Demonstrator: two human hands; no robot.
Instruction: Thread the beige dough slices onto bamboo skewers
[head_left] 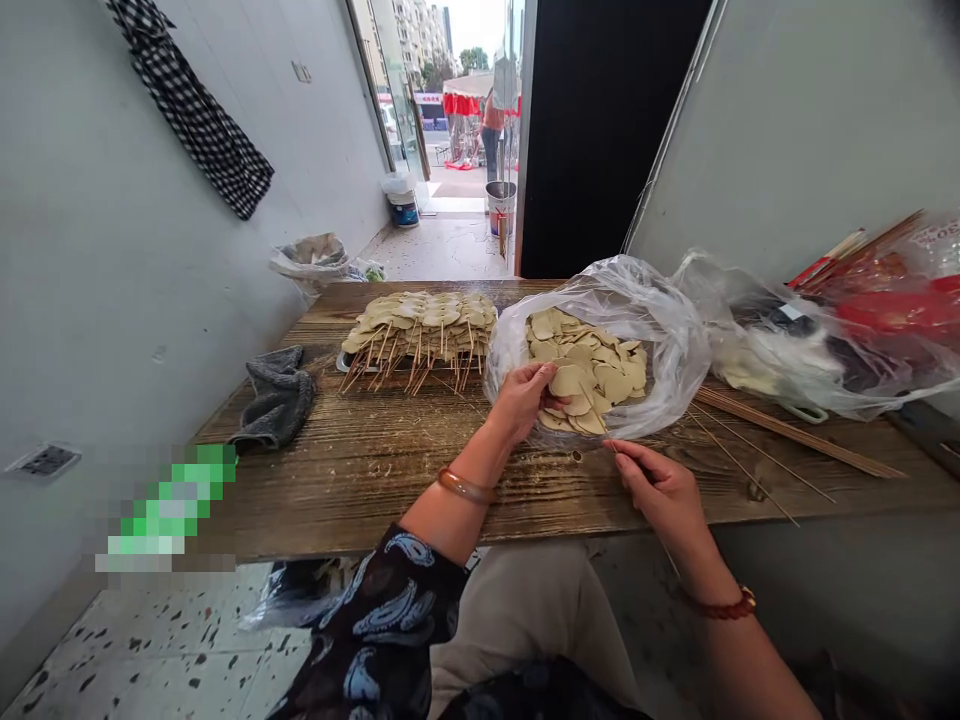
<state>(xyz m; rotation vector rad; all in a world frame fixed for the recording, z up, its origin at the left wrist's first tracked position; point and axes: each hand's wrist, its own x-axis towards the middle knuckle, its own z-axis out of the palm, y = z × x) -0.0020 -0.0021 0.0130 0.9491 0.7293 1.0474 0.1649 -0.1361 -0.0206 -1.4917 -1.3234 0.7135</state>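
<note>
My left hand [526, 402] is closed on a few thin beige slices [574, 388] at the near side of an open clear plastic bag [671, 345]. More of these flat, roundish slices [589, 340] fill the bag. Between thumb and fingers, my right hand [664, 487] pinches a thin wooden skewer [670, 558], its tip close to the held slices; whether it pierces them I cannot tell. Left of the bag, a tray [346, 362] carries stacked slices on skewers [427, 325], with the stick ends pointing toward me.
A bundle of bare skewers [802, 432] lies at the right, with loose ones beside it. Behind are plastic bags [795, 340] with red packaging. A grey cloth [276, 398] rests on the wooden table [360, 480] at the left. A person [492, 135] stands outside the doorway.
</note>
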